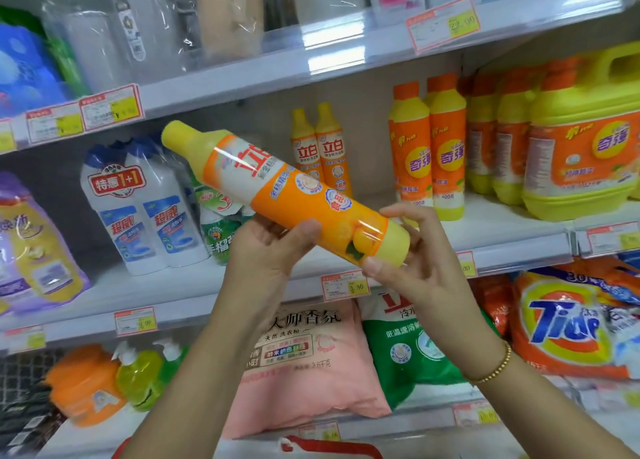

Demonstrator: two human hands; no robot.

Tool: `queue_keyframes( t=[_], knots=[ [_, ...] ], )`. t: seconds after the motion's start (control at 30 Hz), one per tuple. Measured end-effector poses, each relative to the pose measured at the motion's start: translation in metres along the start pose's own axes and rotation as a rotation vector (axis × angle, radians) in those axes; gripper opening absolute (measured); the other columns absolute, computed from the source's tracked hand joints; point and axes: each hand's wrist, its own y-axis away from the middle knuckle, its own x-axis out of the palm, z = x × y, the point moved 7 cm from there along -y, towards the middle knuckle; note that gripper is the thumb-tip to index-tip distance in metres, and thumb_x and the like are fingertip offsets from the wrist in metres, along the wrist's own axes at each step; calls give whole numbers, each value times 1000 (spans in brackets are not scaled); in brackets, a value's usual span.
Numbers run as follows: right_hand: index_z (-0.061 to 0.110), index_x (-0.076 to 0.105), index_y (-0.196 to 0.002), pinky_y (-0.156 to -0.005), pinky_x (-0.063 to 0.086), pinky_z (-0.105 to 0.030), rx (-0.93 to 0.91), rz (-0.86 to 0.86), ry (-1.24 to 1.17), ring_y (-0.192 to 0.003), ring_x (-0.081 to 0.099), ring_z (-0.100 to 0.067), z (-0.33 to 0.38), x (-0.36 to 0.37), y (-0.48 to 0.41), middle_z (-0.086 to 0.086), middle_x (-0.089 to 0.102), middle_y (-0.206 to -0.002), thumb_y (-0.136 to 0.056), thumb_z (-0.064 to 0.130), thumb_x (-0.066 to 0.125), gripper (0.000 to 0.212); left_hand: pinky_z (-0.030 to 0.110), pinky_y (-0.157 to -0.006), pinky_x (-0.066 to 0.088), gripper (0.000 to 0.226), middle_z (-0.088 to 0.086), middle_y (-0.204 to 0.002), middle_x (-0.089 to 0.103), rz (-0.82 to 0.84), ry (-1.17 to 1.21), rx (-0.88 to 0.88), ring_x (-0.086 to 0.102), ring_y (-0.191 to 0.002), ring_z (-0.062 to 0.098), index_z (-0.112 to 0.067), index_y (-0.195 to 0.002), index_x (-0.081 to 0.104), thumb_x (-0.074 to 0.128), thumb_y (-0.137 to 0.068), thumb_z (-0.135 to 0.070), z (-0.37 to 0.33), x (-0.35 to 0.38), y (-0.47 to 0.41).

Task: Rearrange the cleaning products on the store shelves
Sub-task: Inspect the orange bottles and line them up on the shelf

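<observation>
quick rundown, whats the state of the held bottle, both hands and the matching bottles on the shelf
orange bottle: held in the air, tilted, cap up-left, closed
left hand: gripping the bottle's middle from below
right hand: gripping its base
two matching bottles: upright on middle shelf, capped

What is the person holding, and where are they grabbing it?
An orange and yellow bottle, tilted with its cap up-left. The left hand holds it under the middle, and the right hand grips the bottom end.

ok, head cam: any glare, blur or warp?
Head view: glare on the top shelf's edge strip and the bottle's wrap; shelf lines bow from the wide lens; edges soft, purple bag blurred; price tags unreadable.
</observation>
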Motion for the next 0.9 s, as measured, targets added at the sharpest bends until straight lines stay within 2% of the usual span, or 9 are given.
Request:
queue_keyframes(
  t=[0.13,0.23,0.33,0.43,0.5,0.57,0.7,0.8,0.9],
  knots=[
    [12,52,-110,-45,47,-23,344,114,-429,-50,57,-20,-19,14,-1,-20,62,-77,-83,44,63,43,25,-74,56,64,-1,-92,75,70,103,39,71,-89,13,-14,-97,66,92,-43,-37,-14,-2,-2],
    [10,58,-108,-45,49,-23,491,96,-500,-55,57,-24,-28,16,3,-23,63,-78,-88,44,44,42,24,-71,56,56,-2,-87,74,72,107,47,71,-85,11,-12,-97,62,85,-48,-25,-19,1,0],
    [21,57,-117,-67,56,-25,246,58,-8,-81,65,-16,-15,5,-4,-7,66,-103,-82,36,65,39,26,-70,56,53,-2,-89,74,-10,21,35,71,-87,13,-12,-101,58,86,-55,-8,-16,0,2],
    [34,53,-122,-79,43,-9,-85,49,728,-95,55,0,3,3,-4,14,58,-109,-72,41,79,57,27,-68,56,46,-1,-91,73,-112,-39,-29,71,-86,14,-14,-100,61,82,-60,-21,-5,0,6],
    [35,50,-126,-74,39,-8,-149,46,946,-90,49,2,5,7,-2,13,55,-104,-70,48,77,63,25,-67,57,47,-1,-93,73,-146,-79,-65,71,-86,14,-14,-102,61,74,-60,-29,-1,1,9],
    [43,44,-128,-70,43,-12,-155,96,955,-83,51,0,3,9,0,15,57,-93,-70,49,75,66,25,-68,57,47,-3,-94,73,-119,-119,-73,71,-87,12,-15,-105,61,72,-62,-30,-2,3,9],
    [36,53,-124,-81,55,-33,262,279,287,-91,68,-16,-23,3,8,0,71,-98,-71,30,79,60,21,-61,54,30,-6,-85,73,-26,3,-106,69,-74,8,-17,-102,62,71,-74,-24,-8,4,4],
    [17,61,-121,-83,56,-38,573,397,-306,-96,68,-27,-39,19,25,-15,69,-110,-65,39,82,64,24,-61,55,41,0,-95,72,-34,104,-151,69,-75,11,-15,-114,60,62,-75,-27,-6,-3,2],
    [2,71,-105,-72,59,-35,744,508,-697,-81,71,-29,-31,37,32,-23,70,-95,-64,43,81,59,26,-63,56,47,6,-100,70,-101,158,-213,70,-82,15,-13,-122,57,62,-77,-25,0,-13,0]
  ],
)
